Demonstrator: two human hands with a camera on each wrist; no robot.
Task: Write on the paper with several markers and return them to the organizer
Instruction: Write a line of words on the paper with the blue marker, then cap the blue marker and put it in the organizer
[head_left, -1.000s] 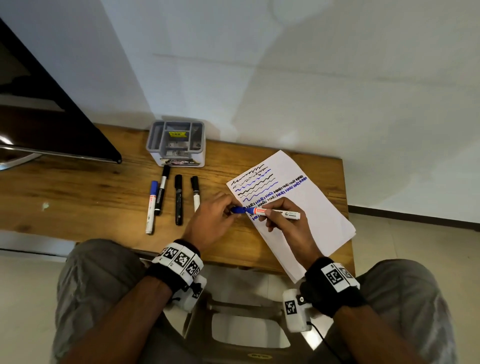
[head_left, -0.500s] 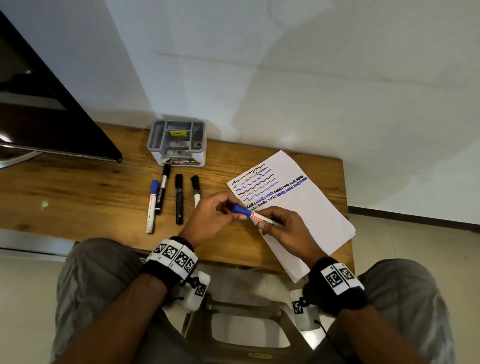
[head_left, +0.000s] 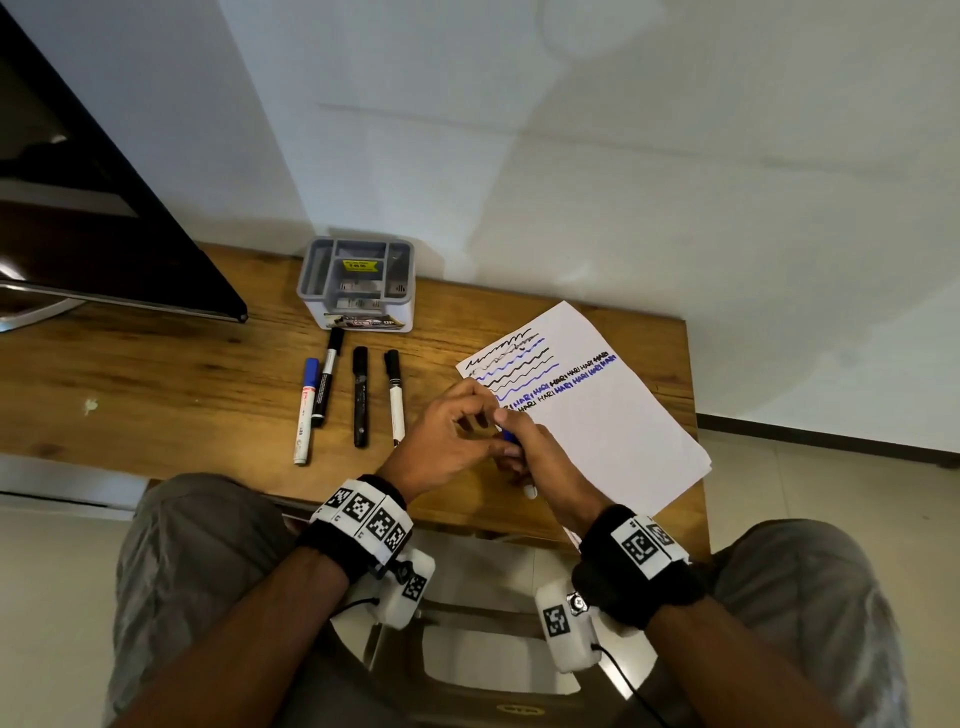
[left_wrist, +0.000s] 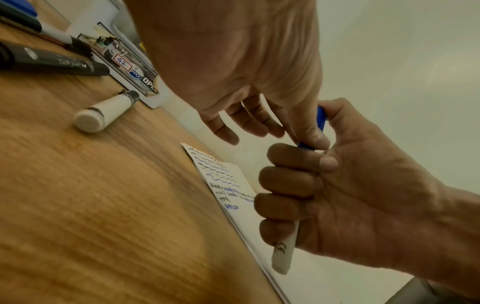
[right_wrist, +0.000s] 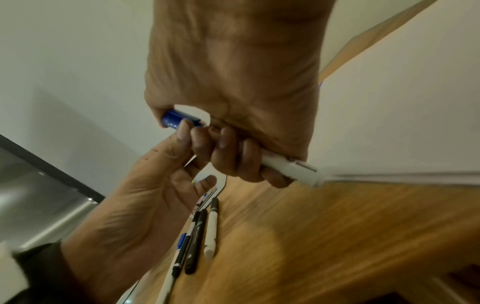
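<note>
A white marker with a blue cap (head_left: 510, 435) stands in the fist of my right hand (head_left: 537, 460), over the lower left corner of the paper (head_left: 613, 415). In the left wrist view its white barrel end (left_wrist: 283, 255) sticks out below the curled fingers (left_wrist: 291, 185). My left hand (head_left: 467, 431) pinches the blue cap (left_wrist: 321, 118) with its thumb (left_wrist: 310, 129) and forefinger, the other fingers loose. The paper carries black and blue wavy lines and words. The grey organizer (head_left: 358, 280) stands at the back by the wall.
Several capped markers (head_left: 360, 397) lie side by side on the wooden table (head_left: 156, 374) in front of the organizer; one has a blue cap (head_left: 310, 370). A dark monitor (head_left: 104, 234) stands at the left. My knees and a stool are below the table's front edge.
The marker has swung from lying crosswise to standing in my right fist, cap pointing away. Both hands have drawn closer together and nearer the front edge, the left hand staying at the cap.
</note>
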